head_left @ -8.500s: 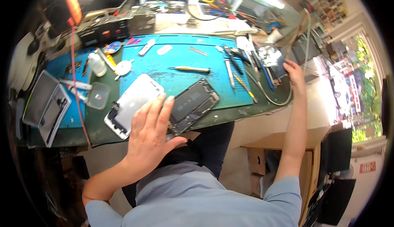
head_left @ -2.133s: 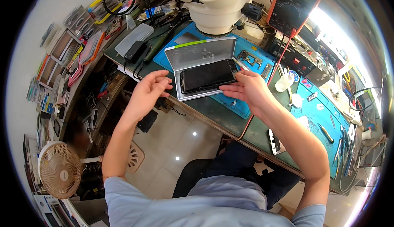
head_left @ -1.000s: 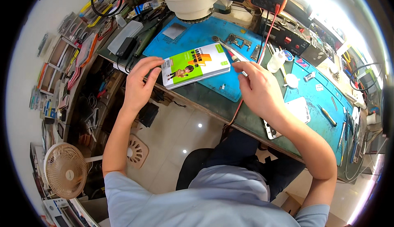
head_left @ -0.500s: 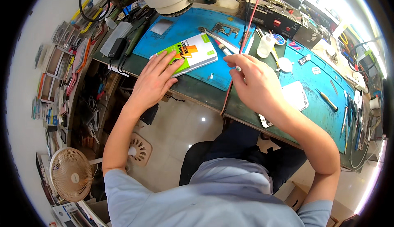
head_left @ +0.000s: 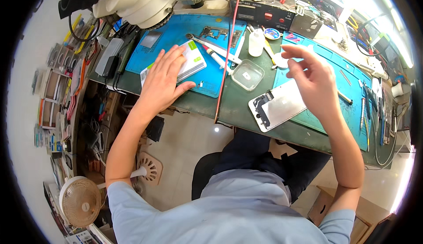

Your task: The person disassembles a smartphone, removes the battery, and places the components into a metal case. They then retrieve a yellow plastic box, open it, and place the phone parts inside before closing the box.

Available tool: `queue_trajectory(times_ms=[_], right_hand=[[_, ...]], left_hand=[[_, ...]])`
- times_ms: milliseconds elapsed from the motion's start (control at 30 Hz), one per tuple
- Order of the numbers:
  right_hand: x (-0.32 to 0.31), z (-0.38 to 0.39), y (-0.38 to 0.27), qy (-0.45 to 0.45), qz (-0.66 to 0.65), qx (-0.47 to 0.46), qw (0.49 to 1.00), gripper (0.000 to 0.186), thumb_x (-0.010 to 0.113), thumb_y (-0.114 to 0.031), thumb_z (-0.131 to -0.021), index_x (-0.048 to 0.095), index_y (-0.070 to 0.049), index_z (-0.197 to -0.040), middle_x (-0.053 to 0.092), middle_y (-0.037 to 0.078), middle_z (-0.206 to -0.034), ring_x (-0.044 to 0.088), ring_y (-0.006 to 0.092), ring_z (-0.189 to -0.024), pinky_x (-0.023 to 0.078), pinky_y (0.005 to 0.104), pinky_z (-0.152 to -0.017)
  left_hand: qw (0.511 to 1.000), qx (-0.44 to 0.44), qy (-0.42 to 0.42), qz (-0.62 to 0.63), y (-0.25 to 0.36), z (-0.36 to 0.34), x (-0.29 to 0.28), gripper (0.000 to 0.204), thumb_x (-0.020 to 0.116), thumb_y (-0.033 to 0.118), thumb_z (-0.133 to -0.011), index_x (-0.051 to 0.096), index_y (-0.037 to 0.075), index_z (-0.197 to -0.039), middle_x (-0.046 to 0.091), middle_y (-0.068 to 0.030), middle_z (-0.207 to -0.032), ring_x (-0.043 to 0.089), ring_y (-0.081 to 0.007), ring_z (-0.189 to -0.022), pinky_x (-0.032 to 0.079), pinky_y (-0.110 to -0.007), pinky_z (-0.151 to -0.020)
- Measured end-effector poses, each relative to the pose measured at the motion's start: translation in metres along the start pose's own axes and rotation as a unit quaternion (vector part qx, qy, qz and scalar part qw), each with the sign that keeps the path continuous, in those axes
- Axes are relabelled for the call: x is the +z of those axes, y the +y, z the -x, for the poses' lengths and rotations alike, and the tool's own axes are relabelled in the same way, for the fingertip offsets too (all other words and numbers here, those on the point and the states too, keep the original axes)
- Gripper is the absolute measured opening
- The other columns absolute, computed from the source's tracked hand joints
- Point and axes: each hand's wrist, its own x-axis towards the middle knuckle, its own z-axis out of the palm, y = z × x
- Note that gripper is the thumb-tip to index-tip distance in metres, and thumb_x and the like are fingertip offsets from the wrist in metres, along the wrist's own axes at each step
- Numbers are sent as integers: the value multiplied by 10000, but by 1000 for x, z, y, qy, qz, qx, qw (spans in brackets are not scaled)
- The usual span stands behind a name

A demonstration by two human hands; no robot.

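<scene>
Box (head_left: 193,63) lies left of the tub (head_left: 248,75), the left hand (head_left: 163,80) resting on it with fingers spread. Right of the tub, the right hand (head_left: 313,73) is raised, fingers loosely bent, thumb apart from them, near the white panel (head_left: 282,105). A bottle (head_left: 256,44) stands just behind the tub.

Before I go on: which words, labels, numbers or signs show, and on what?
I'll place the print without copying any wording.
Green-and-white box: cover print, partly under the left hand; what shows is too small to read.
Black bench unit: front markings, too small.
Round blue-rimmed disc: label marks, too small.
Desk fan: hub mark, blurred.
</scene>
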Motion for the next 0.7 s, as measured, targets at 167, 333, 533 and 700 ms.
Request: queue_trajectory(times_ms=[167, 333, 533, 700], right_hand=[[-37, 3, 25, 37, -48, 22, 998, 275, 582, -91, -982, 666, -27, -1236, 723, 52, -1050, 623, 80, -763, 491, 229, -677], [-54, 3, 44, 56, -75, 34, 995, 278, 571, -102, -998, 669, -28, -1247, 718, 48, -1036, 604, 61, -758, 454, 202, -643], [-70, 5, 51, 112, -76, 17, 991, 252, 585, -84, -969, 705, -38, -1185, 734, 56, -948, 625, 70, -739, 490, 211, -668], [-87, 4, 58, 146, -63, -10, 987, 232, 584, -115, -966, 730, -55, -1136, 751, 36, -921, 687, 84, -746, 495, 210, -598]], left_hand=[[998, -24, -52, -30, 8, -10, 10, 577, 547, 286, -994, 375, 111, -1516, 360, -148, -1569, 356, -351, -1437, 281, -511, -1184], [998, -21, -52, -30, 7, -11, 13, 528, 520, 182, -996, 395, 117, -1505, 370, -140, -1566, 356, -359, -1435, 280, -505, -1187], [998, -26, -51, -27, 8, -11, 15, 544, 548, 129, -975, 407, 109, -1499, 386, -148, -1555, 364, -364, -1429, 286, -496, -1187], [999, -24, -43, -14, 9, -11, 21, 536, 531, 98, -981, 405, 93, -1502, 373, -156, -1566, 347, -357, -1445, 272, -478, -1197]])
